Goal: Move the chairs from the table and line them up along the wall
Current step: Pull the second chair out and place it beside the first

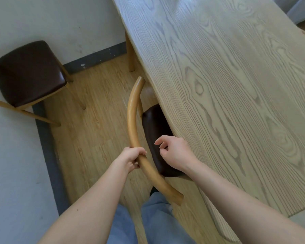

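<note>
A wooden chair with a curved backrest point(132, 120) and dark brown seat point(155, 131) stands tucked under the long edge of the light wood table point(227, 95). My left hand point(132, 160) grips the curved backrest near its middle. My right hand point(173, 154) hovers over the seat beside the table edge, fingers loosely curled and holding nothing. A second chair point(28, 73) with the same dark seat stands at the left against the white wall point(11, 164), apart from the table.
A dark baseboard point(49, 155) runs along the wall on the left and at the back. Wood floor point(95, 124) lies between wall and table. A table leg point(130, 57) stands near the back wall. My jeans-clad legs point(155, 219) are just behind the chair.
</note>
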A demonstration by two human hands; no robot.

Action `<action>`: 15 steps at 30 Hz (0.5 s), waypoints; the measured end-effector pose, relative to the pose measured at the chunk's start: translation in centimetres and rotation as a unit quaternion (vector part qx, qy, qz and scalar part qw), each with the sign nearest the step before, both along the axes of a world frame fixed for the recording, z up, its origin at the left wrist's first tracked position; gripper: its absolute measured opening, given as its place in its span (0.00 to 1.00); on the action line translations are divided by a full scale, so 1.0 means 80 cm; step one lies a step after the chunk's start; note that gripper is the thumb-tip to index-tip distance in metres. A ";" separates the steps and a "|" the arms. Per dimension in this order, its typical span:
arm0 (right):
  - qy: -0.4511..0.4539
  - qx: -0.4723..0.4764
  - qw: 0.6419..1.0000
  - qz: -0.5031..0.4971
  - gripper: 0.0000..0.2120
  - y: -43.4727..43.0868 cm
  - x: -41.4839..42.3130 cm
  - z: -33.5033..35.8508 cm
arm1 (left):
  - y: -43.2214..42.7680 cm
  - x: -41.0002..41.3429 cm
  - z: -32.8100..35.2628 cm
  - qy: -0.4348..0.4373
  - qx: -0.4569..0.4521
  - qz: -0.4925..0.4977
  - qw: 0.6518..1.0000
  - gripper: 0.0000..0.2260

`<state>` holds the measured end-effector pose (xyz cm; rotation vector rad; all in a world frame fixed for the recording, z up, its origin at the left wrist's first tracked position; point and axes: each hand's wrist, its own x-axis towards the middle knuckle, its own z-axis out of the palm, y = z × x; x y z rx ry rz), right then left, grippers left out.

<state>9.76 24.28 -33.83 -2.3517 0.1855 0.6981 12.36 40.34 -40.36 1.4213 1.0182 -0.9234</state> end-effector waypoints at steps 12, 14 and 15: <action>-0.008 -0.030 0.999 0.026 0.14 0.015 0.016 0.007 | -0.007 0.007 0.026 -0.068 0.018 0.063 0.996 0.09; -0.013 -0.034 0.999 0.029 0.14 0.021 0.018 0.012 | -0.005 0.013 0.038 -0.078 0.026 0.065 0.995 0.08; -0.017 -0.038 0.999 0.033 0.14 0.024 0.019 0.013 | -0.004 0.014 0.043 -0.080 0.027 0.066 0.994 0.09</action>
